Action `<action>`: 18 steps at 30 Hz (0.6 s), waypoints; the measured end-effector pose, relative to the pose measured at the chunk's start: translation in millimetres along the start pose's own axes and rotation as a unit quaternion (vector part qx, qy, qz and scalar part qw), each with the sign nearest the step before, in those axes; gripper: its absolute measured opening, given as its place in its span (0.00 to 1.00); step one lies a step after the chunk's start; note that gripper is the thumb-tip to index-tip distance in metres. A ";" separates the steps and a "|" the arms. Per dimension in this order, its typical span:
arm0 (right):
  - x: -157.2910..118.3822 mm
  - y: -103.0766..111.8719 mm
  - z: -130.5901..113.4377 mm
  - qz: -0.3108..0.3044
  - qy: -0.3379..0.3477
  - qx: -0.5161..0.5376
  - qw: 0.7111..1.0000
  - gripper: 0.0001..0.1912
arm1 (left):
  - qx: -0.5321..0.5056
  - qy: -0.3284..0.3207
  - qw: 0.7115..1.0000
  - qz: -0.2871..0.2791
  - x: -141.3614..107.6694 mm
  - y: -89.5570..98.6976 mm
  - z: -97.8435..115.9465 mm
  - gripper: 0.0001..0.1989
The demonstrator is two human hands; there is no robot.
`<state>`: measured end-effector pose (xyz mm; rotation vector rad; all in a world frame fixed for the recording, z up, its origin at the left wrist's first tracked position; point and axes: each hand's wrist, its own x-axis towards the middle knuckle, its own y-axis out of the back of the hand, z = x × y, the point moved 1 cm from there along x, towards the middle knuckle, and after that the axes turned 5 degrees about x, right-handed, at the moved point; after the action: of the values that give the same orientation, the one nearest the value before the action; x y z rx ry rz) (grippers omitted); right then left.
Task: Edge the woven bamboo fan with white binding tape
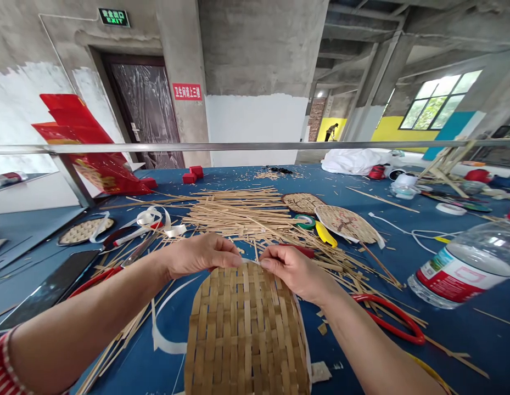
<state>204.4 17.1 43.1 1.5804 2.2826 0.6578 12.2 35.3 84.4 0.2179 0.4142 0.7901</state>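
A woven bamboo panel [247,329] with a rounded top stands upright before me, its lower end cut off by the picture's bottom. White tape [304,341] runs along its right edge, and a loose white strip [166,343] curls out on the left. At the top edge my left hand [203,255] pinches the rim and tape between thumb and fingers. Close beside it, my right hand [298,270] is closed in a pinch on the same rim. The fingertips partly hide the tape there.
Thin bamboo strips [234,211] lie heaped behind the panel. Two woven fans [345,219], a yellow cutter [325,235] and green tape [305,221] are near them. Red-handled scissors [388,318] and a water bottle [464,269] lie right; a phone [49,288] and white ribbon [156,219] left.
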 end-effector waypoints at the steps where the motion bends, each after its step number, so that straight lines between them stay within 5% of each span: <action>1: -0.2 -0.1 -0.4 0.001 0.003 0.007 1.000 0.10 | 0.009 0.014 0.999 0.028 -0.8 -3.7 -1.0 0.11; 6: -0.9 0.0 -3.2 -0.009 0.012 0.048 0.999 0.11 | 0.050 0.040 0.994 0.091 -0.6 -14.4 -8.7 0.11; 18: 0.9 -1.2 -17.1 -0.034 0.010 0.066 0.997 0.10 | 0.208 0.016 0.970 0.125 1.3 -16.0 -4.8 0.11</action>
<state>194.9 14.1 57.1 1.5507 2.4292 0.5180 21.3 25.4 74.3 0.6590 0.5897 0.9489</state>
